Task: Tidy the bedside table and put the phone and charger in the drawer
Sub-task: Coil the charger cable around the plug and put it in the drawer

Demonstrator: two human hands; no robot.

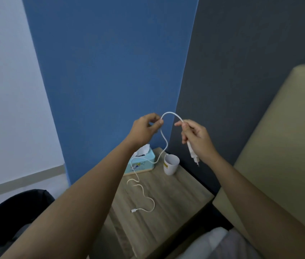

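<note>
Both hands are raised above the wooden bedside table (176, 202). My right hand (196, 137) grips the white charger plug (192, 154), whose prongs point down. My left hand (146, 129) pinches the white charger cable (163, 139) a short way along from the plug, so the cable arches between the two hands. From my left hand the cable hangs down, trails across the tissue box and winds over the tabletop to its loose connector end (134, 210). No phone or drawer is in view.
A teal tissue box (144, 163) and a white paper cup (171, 164) stand at the back of the table. A black bin (7, 221) sits on the floor at left. A beige headboard (278, 146) and white bedding (217, 243) lie at right.
</note>
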